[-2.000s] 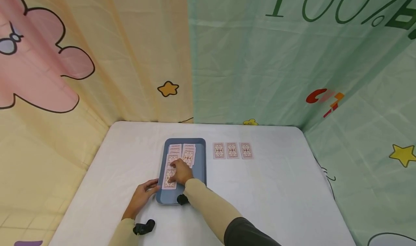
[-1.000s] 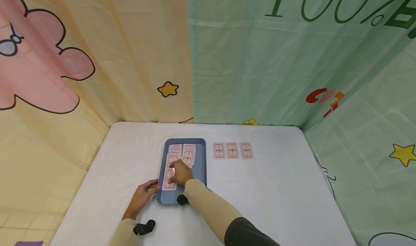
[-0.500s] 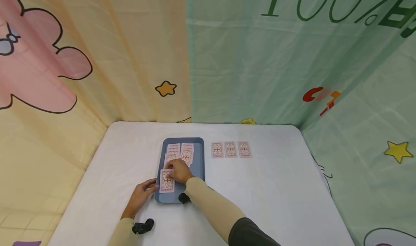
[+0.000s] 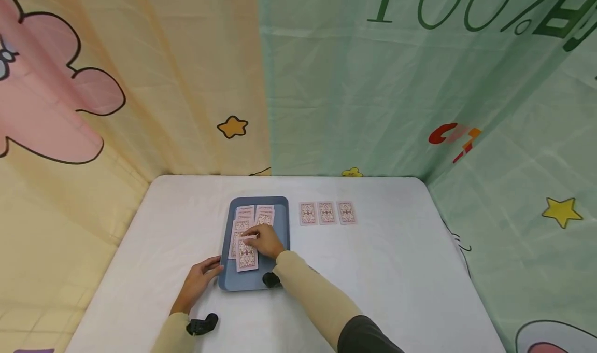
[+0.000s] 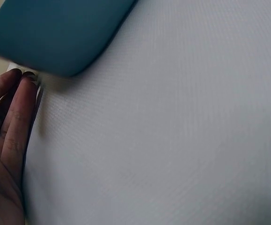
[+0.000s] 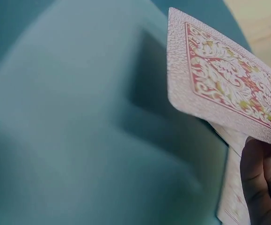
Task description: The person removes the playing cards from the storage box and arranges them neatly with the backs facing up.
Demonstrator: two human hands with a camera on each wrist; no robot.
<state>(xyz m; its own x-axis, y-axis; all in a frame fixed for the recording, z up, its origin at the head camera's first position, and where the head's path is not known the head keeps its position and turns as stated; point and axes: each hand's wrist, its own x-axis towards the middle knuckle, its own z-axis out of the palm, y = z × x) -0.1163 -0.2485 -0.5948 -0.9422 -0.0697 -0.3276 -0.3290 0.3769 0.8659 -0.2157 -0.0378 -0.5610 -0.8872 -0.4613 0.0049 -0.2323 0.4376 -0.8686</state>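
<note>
My right hand [image 4: 267, 240] pinches a playing card [image 4: 247, 255] with a red patterned back, thumb on top and fingers beneath. In the right wrist view the card [image 6: 229, 75] is tilted above the tray, casting a shadow on it. Below lie two overlapping columns of face-down cards in the blue tray [image 4: 242, 283]: a longer left column [image 4: 242, 224] and a right column [image 4: 265, 216], partly hidden by my hand. With extended fingers, my left hand [image 4: 195, 286] rests against the tray's left edge. The left wrist view puts its fingertips [image 5: 27, 89] right at the tray's corner.
Three face-down cards [image 4: 327, 213] lie in a row on the white table [image 4: 373, 270], right of the tray. Printed curtains [image 4: 336, 99] enclose the table's back and sides. A black device [image 4: 202, 324] sits at my left wrist.
The card at the near end of the left column has been lifted by my right hand and shifted right. My left hand stays at the tray's edge. The head view has turned slightly right.
</note>
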